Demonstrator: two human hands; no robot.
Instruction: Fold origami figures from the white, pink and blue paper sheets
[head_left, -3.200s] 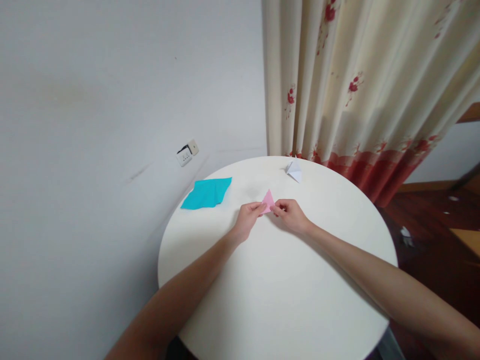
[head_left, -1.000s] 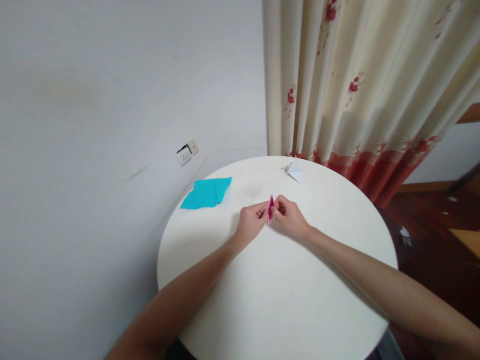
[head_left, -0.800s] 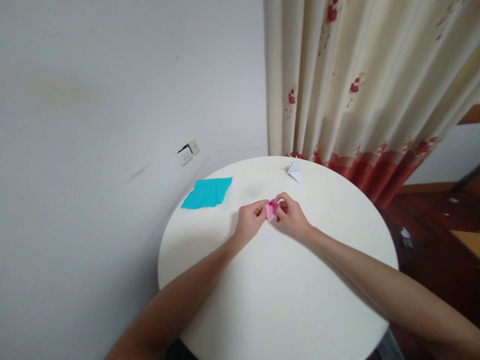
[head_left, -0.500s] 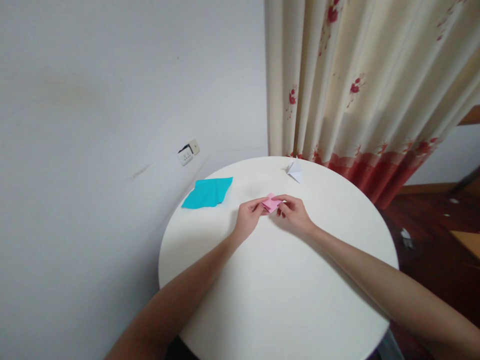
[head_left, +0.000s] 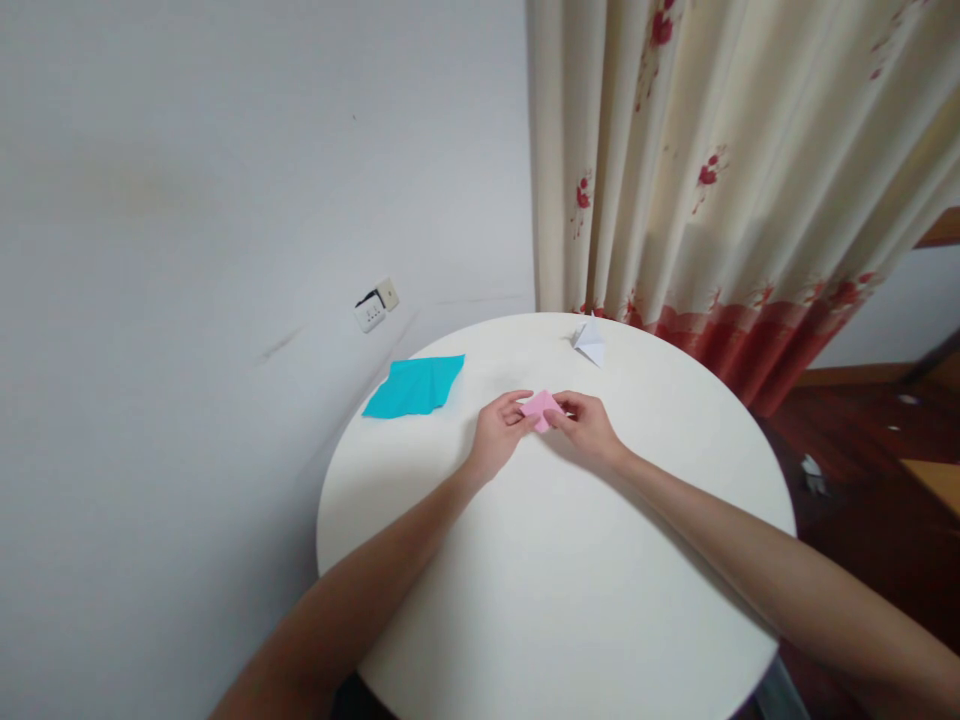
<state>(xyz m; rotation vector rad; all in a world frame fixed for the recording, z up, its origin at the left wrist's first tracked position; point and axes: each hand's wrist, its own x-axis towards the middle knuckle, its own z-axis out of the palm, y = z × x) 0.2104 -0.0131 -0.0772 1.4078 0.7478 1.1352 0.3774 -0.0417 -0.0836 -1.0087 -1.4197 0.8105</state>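
A small folded pink paper (head_left: 539, 406) lies low over the round white table (head_left: 555, 560), held between both hands. My left hand (head_left: 497, 438) pinches its left side with thumb and fingers. My right hand (head_left: 589, 430) grips its right side, fingertips on top of the fold. Most of the paper's lower edge is hidden by my fingers.
A stack of teal paper (head_left: 415, 386) lies at the table's far left edge near the wall. A folded white paper figure (head_left: 589, 340) sits at the far rim by the floral curtain (head_left: 720, 170). A wall socket (head_left: 375, 304) is behind the table. Dark wooden floor shows on the right.
The pink paper went from an upright triangle to a narrow pinched shape, then opened and flattened into a small squarish fold. Both hands stayed on it at the same spot.
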